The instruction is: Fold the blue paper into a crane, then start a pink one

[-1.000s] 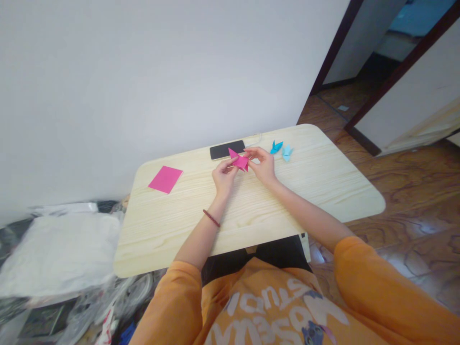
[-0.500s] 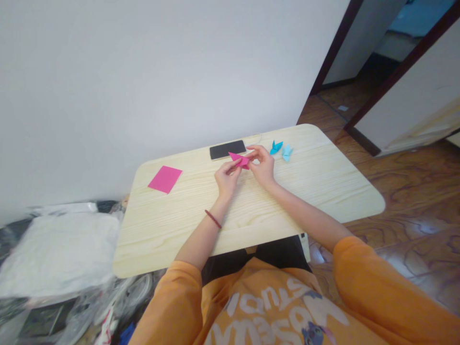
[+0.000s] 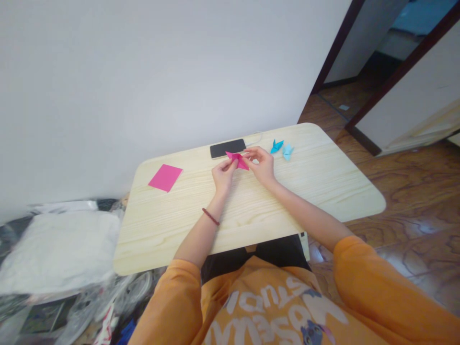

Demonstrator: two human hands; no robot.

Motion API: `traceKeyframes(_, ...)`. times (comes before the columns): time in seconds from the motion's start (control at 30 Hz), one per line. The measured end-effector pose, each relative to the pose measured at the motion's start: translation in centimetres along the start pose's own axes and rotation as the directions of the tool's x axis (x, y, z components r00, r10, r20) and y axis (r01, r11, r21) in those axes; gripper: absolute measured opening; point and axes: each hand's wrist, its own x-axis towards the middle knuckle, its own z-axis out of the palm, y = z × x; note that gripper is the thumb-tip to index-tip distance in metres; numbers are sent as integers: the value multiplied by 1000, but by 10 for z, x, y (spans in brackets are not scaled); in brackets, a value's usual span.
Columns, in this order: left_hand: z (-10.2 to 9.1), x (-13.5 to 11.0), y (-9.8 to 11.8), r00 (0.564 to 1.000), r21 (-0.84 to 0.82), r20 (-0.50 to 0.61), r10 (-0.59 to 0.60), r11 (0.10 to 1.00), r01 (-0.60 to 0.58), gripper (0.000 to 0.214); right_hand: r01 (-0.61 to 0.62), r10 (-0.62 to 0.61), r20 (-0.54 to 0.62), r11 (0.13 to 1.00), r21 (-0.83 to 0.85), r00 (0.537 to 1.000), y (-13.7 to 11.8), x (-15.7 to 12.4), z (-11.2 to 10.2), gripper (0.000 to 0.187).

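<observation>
Between my hands, just above the table, is a piece of folded pink origami paper (image 3: 240, 161) with pointed corners. My left hand (image 3: 223, 176) pinches its left side between thumb and fingers. At its right side, my right hand (image 3: 262, 165) grips the paper with thumb and forefinger, the other fingers curled above. The fingertips hide part of the folds. A flat pink square of paper (image 3: 166, 178) lies at the left of the table. To the right of my right hand sit a darker blue folded paper crane (image 3: 276, 146) and a light blue one (image 3: 288, 152).
A black smartphone (image 3: 227, 148) with a white cable (image 3: 256, 140) lies at the back of the pale wooden table (image 3: 172, 230), against the wall. White plastic-wrapped bundles (image 3: 61, 249) are on the left. A doorway and wooden floor (image 3: 402, 191) are on the right.
My left hand has shifted slightly left, and the folded pink paper is spread a little wider between my hands. My right hand has hardly moved.
</observation>
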Motion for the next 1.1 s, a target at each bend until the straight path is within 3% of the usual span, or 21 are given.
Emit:
traceKeyframes(0.23,-6,6,-1,998,-47,59,-35,998,38,32,-29,23,87,997,74,996,2,3,0,24)
traceKeyframes(0.5,-10,10,6,955,-44,289,-74,995,90,36,-236,200,194,953,191,961,13,13,-8,35)
traceKeyframes(0.6,-11,10,9,948,-34,310,-73,996,88,37,-339,283,251,915,217,926,15,14,-10,35)
traceKeyframes(0.73,-11,9,12,957,-26,280,-75,996,85,41,-388,322,280,893,226,904,14,14,-12,34)
traceKeyframes(0.93,-12,10,10,969,1,241,-49,999,50,40,-368,314,243,902,224,918,12,15,-13,35)
traceKeyframes(1.1,-9,8,7,979,25,202,-19,1000,14,34,-214,198,129,969,121,972,11,16,-12,26)
